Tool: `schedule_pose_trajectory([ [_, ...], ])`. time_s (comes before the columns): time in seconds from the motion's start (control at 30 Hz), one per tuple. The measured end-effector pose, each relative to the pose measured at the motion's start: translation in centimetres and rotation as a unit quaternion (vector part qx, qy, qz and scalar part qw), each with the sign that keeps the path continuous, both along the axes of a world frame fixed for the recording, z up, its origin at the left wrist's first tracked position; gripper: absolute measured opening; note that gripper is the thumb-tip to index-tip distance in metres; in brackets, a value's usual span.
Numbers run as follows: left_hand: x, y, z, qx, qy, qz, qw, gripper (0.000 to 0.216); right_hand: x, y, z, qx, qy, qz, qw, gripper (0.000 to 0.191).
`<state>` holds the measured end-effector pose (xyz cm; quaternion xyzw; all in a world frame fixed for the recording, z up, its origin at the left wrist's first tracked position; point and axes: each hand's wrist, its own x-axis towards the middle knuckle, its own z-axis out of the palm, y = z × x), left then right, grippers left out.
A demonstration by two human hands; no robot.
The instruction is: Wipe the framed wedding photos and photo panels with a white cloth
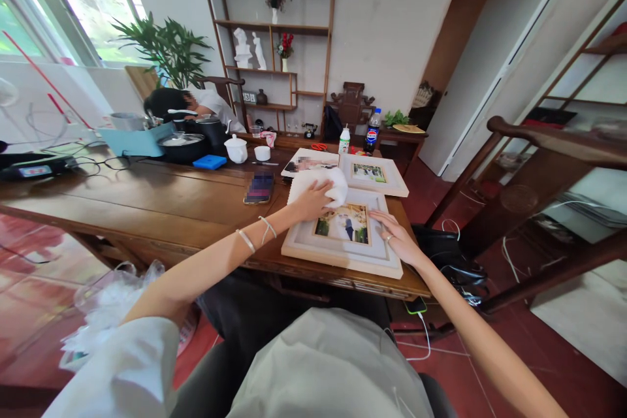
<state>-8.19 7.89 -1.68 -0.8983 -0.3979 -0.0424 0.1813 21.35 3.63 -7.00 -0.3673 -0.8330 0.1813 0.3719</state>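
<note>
Wiping a picture frame (337, 255) on the wooden table (147, 202), tiled floor below.

A lived-in room of a home, seen from a seat at a long dark wooden table (147, 199). Behind the table, against the white wall, stands an open wooden display shelf (274, 39) with small vases of flowers and white figurines. To the left of the table a large window (73, 0) lets in daylight, with a leafy potted plant (164, 46) beside it. On the table's far end sit cooking pots (183, 144), a white teapot (236, 149) and cups; nearer lie framed photographs (343, 235). The floor beneath the table is glossy red tile (490, 353). Right of the table stands carved dark wooden furniture (553, 150).
</note>
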Motion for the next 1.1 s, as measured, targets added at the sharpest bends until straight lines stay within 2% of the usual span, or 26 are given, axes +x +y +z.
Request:
schedule_pose_trajectory([
  [0.1,0.1,0.8,0.1,0.010,0.012,-0.016,1.000,0.034,-0.1,-0.1,0.1,-0.005,0.000,-0.001,1.000,0.045],
  [0.23,0.0,-1.1,0.4,-0.009,0.024,-0.030,0.999,0.028,-0.2,0.0,0.1,-0.005,0.006,-0.001,1.000,0.045],
  [0.33,0.0,-4.2,0.7,-0.024,0.033,-0.048,0.998,0.026,-0.2,0.0,0.0,0.001,0.007,-0.003,1.000,0.046],
  [0.5,0.1,-11.2,1.9,-0.058,0.062,-0.091,0.992,0.025,-0.2,-0.1,0.1,0.006,0.000,-0.002,1.000,0.046],
  [0.6,0.2,-15.0,2.4,-0.041,0.055,-0.115,0.991,0.025,-0.2,-0.1,0.2,0.004,-0.005,-0.003,1.000,0.045],
  [0.7,0.7,-16.9,2.2,-0.012,0.037,-0.109,0.993,0.025,-0.3,-0.2,0.3,0.003,-0.008,-0.003,1.000,0.045],
  [0.77,1.1,-16.6,1.7,-0.006,0.023,-0.100,0.995,0.027,-0.3,-0.2,0.3,0.003,-0.010,-0.003,1.000,0.045],
  [0.83,1.5,-15.2,1.1,-0.015,0.019,-0.090,0.996,0.028,-0.3,-0.3,0.3,0.004,-0.011,-0.003,1.000,0.045],
  [1.0,1.9,-9.1,0.3,-0.049,0.041,-0.060,0.996,0.036,-0.2,-0.1,0.1,0.008,-0.008,0.005,1.000,0.044],
  [1.1,1.9,-5.1,0.0,-0.036,0.028,-0.034,0.998,0.035,0.0,0.1,-0.1,0.000,-0.009,0.005,1.000,0.045],
])
